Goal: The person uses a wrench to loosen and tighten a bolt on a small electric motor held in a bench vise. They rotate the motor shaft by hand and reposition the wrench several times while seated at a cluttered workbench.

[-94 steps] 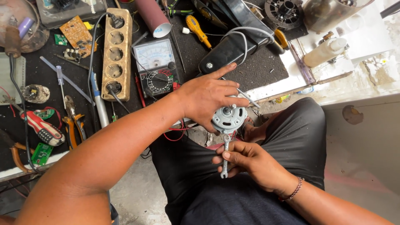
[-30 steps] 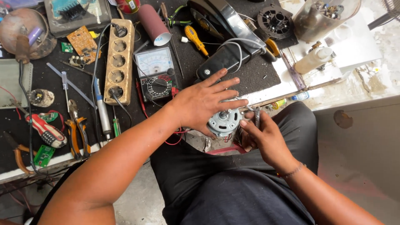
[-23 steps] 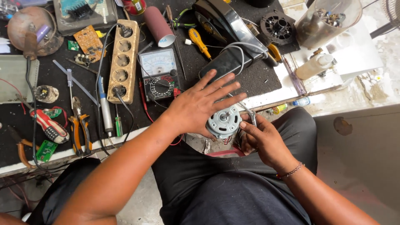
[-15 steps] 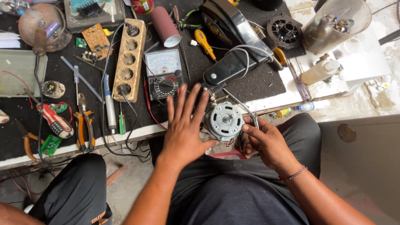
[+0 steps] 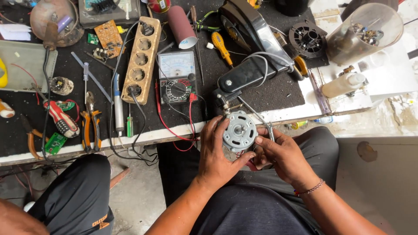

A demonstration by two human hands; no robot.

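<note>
A round grey electric motor (image 5: 239,131) with a centre shaft sits over my lap, just off the workbench's front edge. My left hand (image 5: 216,153) cups it from the left and below, thumb under its rim. My right hand (image 5: 278,153) holds its right side, the index finger laid against the casing; a thin metal tool (image 5: 269,129) sticks up between the right fingers. Red wires hang under the motor.
On the black-matted workbench (image 5: 270,93) lie an analog multimeter (image 5: 177,76), a wooden socket strip (image 5: 140,58), pliers (image 5: 90,126), screwdrivers, circuit boards, a black appliance body (image 5: 248,74), a clear jar (image 5: 363,32) and a small bottle (image 5: 342,85). A dark-trousered knee (image 5: 74,191) is bottom left.
My left hand lay spread flat over the motor; it has turned and closed around the motor's left side. The view has shifted left, and my right hand stays at the motor's right.
</note>
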